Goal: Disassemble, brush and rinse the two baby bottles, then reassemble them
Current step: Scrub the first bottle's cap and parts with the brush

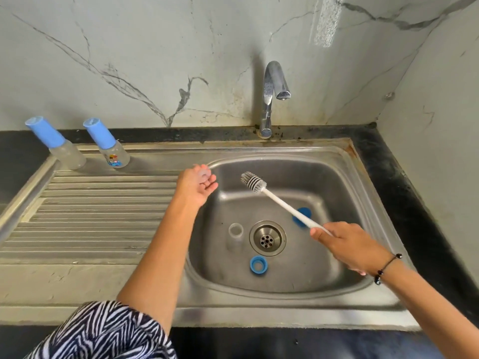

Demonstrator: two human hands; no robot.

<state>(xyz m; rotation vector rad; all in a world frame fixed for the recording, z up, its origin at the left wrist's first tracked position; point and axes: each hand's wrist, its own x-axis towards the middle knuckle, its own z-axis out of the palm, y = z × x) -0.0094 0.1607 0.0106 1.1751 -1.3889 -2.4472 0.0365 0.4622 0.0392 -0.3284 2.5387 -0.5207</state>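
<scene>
Two baby bottles with blue caps, one plain (57, 145) and one with a printed picture (108, 146), stand at the back of the drainboard. My left hand (196, 189) hovers over the sink's left edge and pinches a small translucent teat (204, 173). My right hand (347, 244) grips the white handle of a bottle brush (253, 181), its bristle head raised toward the left hand. On the basin floor lie a clear bottle body (236, 235), a blue screw ring (258, 265) and a blue cap (300, 221), the cap partly behind the brush handle.
The steel sink (259, 308) has a drain (267, 238) in the middle and a ribbed drainboard (90, 216) on its left. A chrome tap (272, 94) stands behind the basin with no water running. Black counter and marble walls surround it.
</scene>
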